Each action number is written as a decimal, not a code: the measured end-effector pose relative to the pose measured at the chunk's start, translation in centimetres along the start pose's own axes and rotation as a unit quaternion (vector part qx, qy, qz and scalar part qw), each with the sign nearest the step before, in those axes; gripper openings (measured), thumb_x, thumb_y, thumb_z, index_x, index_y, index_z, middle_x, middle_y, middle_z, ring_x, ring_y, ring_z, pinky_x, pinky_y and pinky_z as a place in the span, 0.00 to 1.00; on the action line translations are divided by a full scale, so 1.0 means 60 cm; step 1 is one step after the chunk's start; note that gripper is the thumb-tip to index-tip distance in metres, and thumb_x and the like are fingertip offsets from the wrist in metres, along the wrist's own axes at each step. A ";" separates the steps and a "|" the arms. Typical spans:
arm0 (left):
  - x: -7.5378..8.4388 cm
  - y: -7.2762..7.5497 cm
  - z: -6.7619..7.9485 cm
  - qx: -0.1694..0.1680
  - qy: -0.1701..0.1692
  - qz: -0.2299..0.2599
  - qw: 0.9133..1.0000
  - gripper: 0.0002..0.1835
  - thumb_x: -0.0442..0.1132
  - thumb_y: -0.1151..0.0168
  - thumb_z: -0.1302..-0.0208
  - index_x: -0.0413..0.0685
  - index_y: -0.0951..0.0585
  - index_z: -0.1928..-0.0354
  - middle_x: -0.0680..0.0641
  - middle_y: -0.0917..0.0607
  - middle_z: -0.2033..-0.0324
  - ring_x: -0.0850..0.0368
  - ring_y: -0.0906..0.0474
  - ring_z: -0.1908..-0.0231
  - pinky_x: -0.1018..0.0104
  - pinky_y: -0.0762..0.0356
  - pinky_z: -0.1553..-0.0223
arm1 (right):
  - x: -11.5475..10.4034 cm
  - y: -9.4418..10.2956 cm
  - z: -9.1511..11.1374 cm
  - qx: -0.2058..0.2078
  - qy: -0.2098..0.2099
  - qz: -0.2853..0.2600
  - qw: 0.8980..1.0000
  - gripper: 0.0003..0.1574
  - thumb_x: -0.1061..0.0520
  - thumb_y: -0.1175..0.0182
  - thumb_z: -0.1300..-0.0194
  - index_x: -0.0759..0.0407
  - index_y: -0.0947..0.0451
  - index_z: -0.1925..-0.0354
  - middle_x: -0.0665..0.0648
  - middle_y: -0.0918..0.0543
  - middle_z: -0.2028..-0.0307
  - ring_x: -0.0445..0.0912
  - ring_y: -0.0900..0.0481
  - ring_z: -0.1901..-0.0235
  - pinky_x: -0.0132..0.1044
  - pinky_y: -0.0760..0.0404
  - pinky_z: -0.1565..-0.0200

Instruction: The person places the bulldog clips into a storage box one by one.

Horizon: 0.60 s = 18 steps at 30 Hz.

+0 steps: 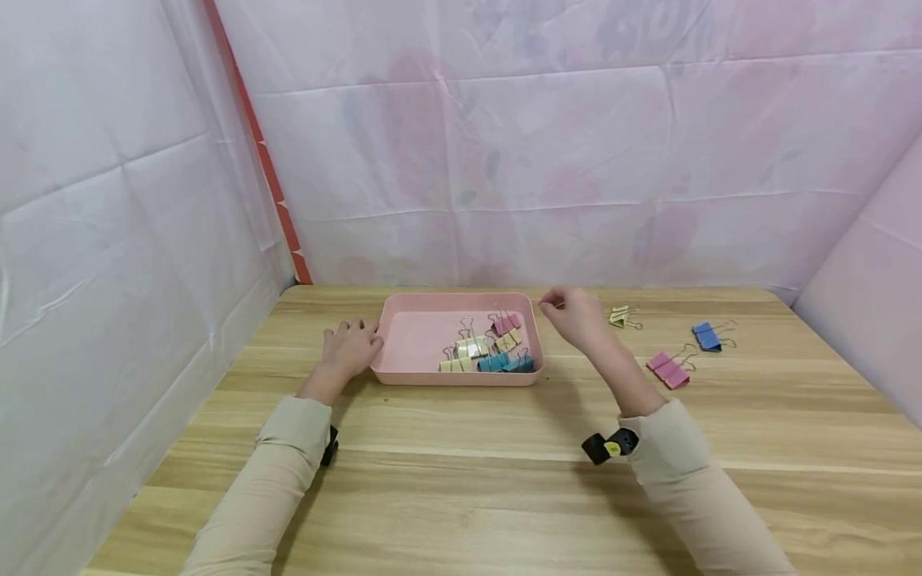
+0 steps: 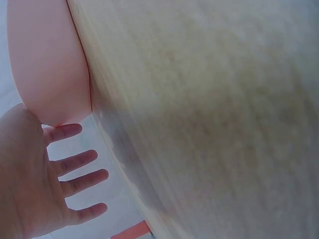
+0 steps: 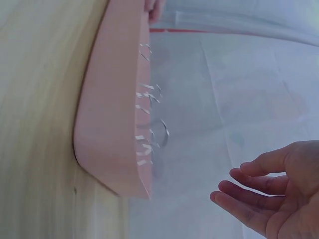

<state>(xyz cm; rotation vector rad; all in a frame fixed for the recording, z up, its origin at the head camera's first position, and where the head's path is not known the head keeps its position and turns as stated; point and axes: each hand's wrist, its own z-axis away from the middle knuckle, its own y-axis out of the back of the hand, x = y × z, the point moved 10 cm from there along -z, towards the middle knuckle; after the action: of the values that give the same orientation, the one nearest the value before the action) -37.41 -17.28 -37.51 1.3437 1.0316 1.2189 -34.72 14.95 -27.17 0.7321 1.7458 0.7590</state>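
Observation:
A pink tray [image 1: 414,378] stands on the table with several binder clips in its right half. Among them are a pink clip [image 1: 507,323], a pale yellow clip [image 1: 471,347] and a teal clip [image 1: 493,363]. My left hand [image 1: 349,348] touches the tray's left end, its fingers spread and straight in the left wrist view. Beside the tray's far right corner, my right hand [image 1: 576,316] hovers above the table. Its fingers are loosely bent with nothing between them in the right wrist view [image 3: 264,191].
Right of the tray, three binder clips lie on the wooden table [image 1: 446,472]: a yellow clip [image 1: 619,318], a blue clip [image 1: 707,338] and a pink clip [image 1: 668,370]. A patterned cloth [image 1: 547,160] hangs behind the table's far edge.

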 end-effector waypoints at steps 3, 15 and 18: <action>-0.001 0.000 0.000 0.001 0.000 -0.001 1.000 0.27 0.48 0.61 0.31 0.47 0.36 0.33 0.34 0.34 0.41 0.35 0.40 0.43 0.35 0.48 0.49 | 0.009 0.023 0.009 0.020 0.007 0.002 1.000 0.12 0.62 0.48 0.36 0.70 0.22 0.63 0.65 0.19 0.65 0.57 0.23 0.63 0.49 0.27 0.59; -0.002 -0.003 -0.002 0.000 -0.001 -0.006 1.000 0.27 0.49 0.62 0.31 0.48 0.37 0.33 0.34 0.35 0.41 0.35 0.41 0.42 0.35 0.47 0.49 | 0.041 0.076 0.043 0.036 0.003 0.002 0.999 0.13 0.61 0.48 0.34 0.71 0.23 0.61 0.68 0.20 0.63 0.61 0.23 0.60 0.52 0.27 0.60; -0.003 -0.002 -0.001 0.001 -0.002 -0.007 1.000 0.27 0.48 0.62 0.31 0.47 0.37 0.33 0.34 0.35 0.41 0.35 0.41 0.43 0.34 0.48 0.49 | 0.050 0.085 0.049 0.034 -0.006 0.005 0.999 0.14 0.59 0.49 0.33 0.70 0.23 0.60 0.68 0.20 0.62 0.61 0.24 0.59 0.52 0.27 0.60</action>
<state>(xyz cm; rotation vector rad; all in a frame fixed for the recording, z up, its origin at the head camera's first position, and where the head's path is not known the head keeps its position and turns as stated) -37.51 -17.41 -37.67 1.3370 1.0375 1.2048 -32.10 20.81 -25.61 0.7905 1.7648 0.7031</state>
